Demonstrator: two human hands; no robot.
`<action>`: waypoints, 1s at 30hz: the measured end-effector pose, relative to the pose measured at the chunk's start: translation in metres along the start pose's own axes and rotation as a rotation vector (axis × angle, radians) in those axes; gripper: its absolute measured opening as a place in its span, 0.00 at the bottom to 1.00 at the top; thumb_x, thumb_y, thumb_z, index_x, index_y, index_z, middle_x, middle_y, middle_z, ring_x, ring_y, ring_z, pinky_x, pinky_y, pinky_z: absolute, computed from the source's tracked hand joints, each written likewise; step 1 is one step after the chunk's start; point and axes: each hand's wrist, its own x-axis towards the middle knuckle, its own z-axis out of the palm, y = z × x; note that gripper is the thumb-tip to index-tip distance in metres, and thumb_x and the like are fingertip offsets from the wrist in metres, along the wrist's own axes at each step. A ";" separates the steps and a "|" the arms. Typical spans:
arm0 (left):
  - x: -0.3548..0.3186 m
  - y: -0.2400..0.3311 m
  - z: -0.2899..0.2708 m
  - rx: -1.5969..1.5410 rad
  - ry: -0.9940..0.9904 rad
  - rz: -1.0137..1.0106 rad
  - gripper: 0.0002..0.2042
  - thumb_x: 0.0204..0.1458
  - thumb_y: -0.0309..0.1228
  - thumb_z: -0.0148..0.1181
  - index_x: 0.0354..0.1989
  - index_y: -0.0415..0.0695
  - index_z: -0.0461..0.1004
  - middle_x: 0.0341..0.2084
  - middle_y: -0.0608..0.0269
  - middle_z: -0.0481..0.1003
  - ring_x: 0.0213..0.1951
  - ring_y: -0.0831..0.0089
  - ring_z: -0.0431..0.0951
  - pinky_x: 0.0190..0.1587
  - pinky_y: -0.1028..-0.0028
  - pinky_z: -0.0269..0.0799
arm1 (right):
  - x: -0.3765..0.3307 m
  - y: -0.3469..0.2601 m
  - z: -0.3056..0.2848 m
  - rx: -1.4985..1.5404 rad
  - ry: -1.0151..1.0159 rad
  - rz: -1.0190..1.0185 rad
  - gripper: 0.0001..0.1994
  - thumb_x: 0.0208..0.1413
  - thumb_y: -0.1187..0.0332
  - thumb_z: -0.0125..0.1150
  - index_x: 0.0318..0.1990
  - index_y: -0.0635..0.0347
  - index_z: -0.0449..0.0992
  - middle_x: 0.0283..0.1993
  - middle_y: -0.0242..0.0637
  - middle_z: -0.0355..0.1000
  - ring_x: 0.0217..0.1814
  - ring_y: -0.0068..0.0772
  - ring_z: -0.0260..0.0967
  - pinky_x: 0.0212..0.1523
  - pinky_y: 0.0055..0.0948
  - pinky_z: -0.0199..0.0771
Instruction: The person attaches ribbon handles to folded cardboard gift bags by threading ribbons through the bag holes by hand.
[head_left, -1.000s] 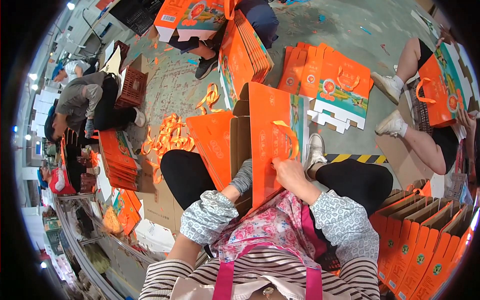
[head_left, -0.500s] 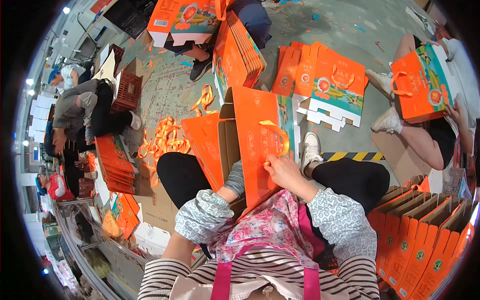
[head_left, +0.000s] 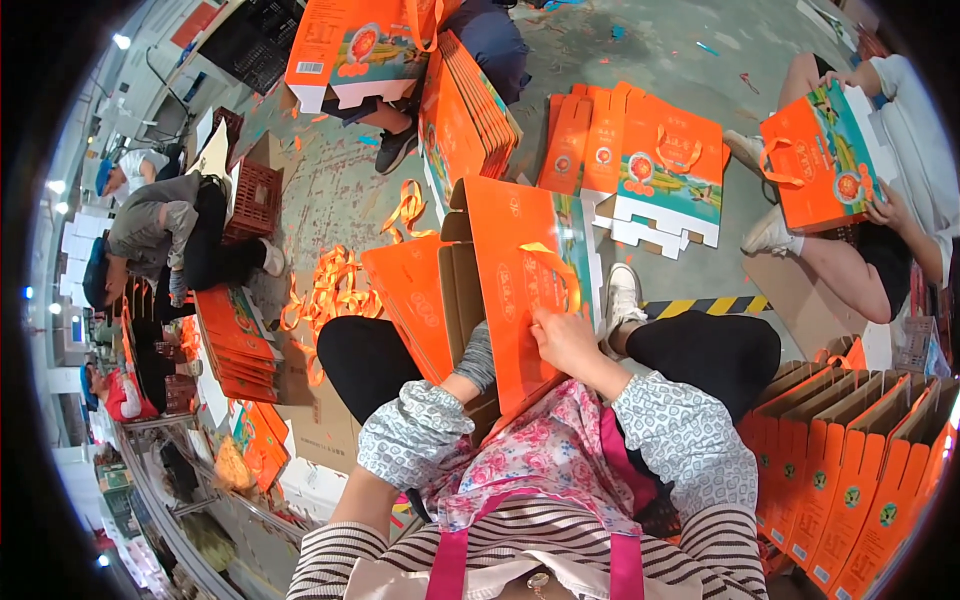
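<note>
An orange cardboard gift box (head_left: 505,270) with a green printed side stands partly opened out on my lap. My left hand (head_left: 479,362), in a grey knit glove, reaches inside it behind the front panel; its fingers are hidden. A shiny orange ribbon handle (head_left: 568,275) loops from the outside of that panel. My right hand (head_left: 572,345) is bare and rests against the panel just below the loop, fingers curled together. Whatever lies between those fingertips is hidden. An orange flap (head_left: 408,300) of cardboard spreads out to the left of the box.
Loose orange ribbons (head_left: 335,290) lie on the floor to the left. Flat orange boxes (head_left: 675,165) lie ahead, and a row of opened boxes (head_left: 845,480) stands at my right. Co-workers sit around; one at the right holds a box (head_left: 825,160).
The ribbon end that showed at my right fingertips is out of sight now, and those fingers sit slightly differently on the panel. My left hand stays inside the box. The view has shifted slightly.
</note>
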 end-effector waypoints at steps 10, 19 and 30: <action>-0.007 -0.004 -0.008 0.169 -0.030 0.010 0.12 0.49 0.35 0.50 0.38 0.42 0.73 0.32 0.51 0.75 0.36 0.56 0.74 0.38 0.66 0.69 | -0.003 -0.006 -0.013 -0.029 -0.112 0.033 0.07 0.50 0.65 0.52 0.30 0.58 0.69 0.23 0.46 0.70 0.29 0.52 0.69 0.29 0.48 0.65; -0.012 0.005 -0.008 0.492 -0.022 0.127 0.10 0.50 0.30 0.50 0.39 0.41 0.72 0.35 0.56 0.74 0.37 0.64 0.73 0.41 0.69 0.68 | -0.011 -0.008 -0.012 -0.023 -0.103 0.008 0.09 0.50 0.64 0.52 0.27 0.59 0.70 0.23 0.47 0.70 0.29 0.53 0.69 0.29 0.48 0.65; -0.030 0.097 -0.006 0.608 0.110 0.440 0.14 0.45 0.23 0.54 0.44 0.41 0.68 0.38 0.50 0.70 0.39 0.55 0.72 0.42 0.64 0.70 | 0.020 0.024 -0.073 1.066 0.357 0.519 0.09 0.56 0.71 0.48 0.25 0.63 0.69 0.26 0.33 0.70 0.23 0.22 0.69 0.21 0.19 0.68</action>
